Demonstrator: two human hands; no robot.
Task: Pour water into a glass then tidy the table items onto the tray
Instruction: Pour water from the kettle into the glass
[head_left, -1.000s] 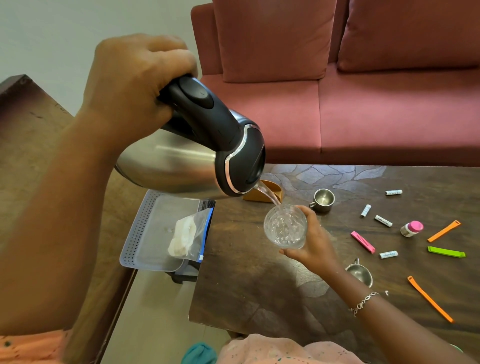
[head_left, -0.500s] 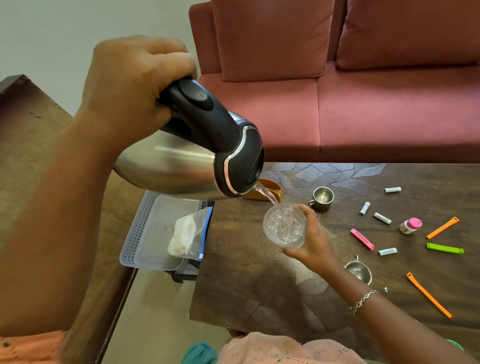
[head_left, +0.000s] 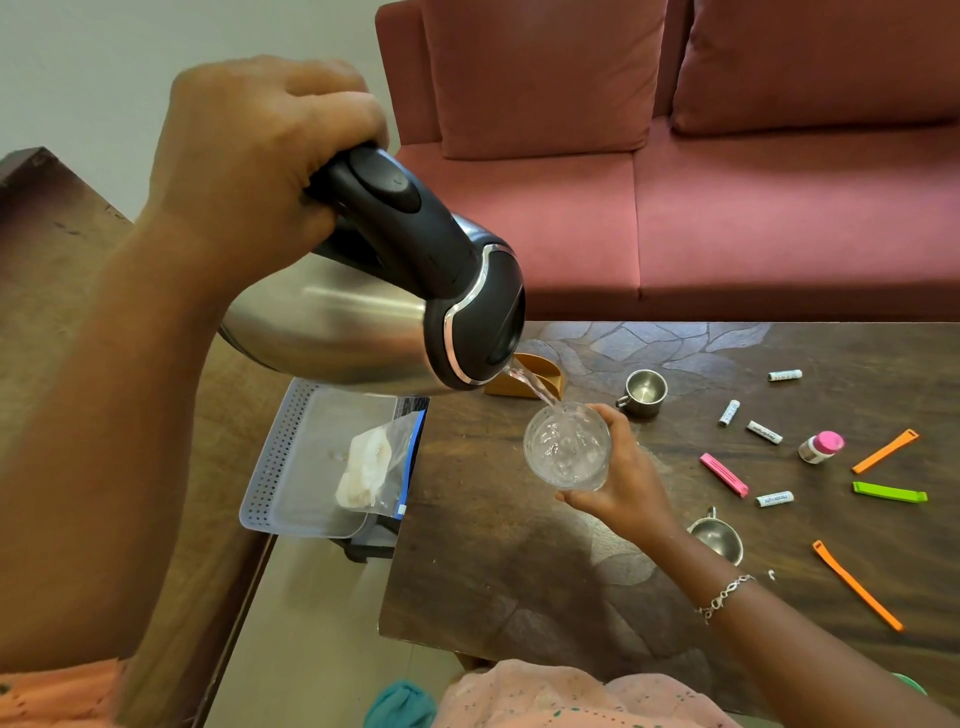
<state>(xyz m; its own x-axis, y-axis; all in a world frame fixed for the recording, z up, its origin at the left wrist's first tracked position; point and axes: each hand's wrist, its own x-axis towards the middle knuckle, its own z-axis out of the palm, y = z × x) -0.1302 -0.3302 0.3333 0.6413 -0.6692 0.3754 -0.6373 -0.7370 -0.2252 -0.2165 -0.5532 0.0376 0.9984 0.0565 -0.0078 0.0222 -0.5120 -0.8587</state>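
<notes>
My left hand (head_left: 249, 171) grips the black handle of a steel kettle (head_left: 353, 322), tilted spout-down to the right. A thin stream of water runs from its spout into a clear glass (head_left: 566, 447). My right hand (head_left: 623, 483) holds that glass from the right side, lifted above the dark wooden table (head_left: 493, 571). A clear plastic tray (head_left: 280, 467) with perforated sides sits left of the table and holds a zip bag (head_left: 374, 462).
Scattered on the table's right half: two small steel cups (head_left: 644, 392) (head_left: 719, 538), several white batteries (head_left: 774, 499), a pink-capped bottle (head_left: 821, 447), pink (head_left: 724, 475), green (head_left: 888, 491) and orange clips (head_left: 857, 584) (head_left: 885, 451). An orange holder (head_left: 524, 379) stands behind the glass. A red sofa (head_left: 727, 208) lies beyond.
Pouring continues; the kettle and glass keep nearly the same pose, and the water level in the glass has risen slightly.
</notes>
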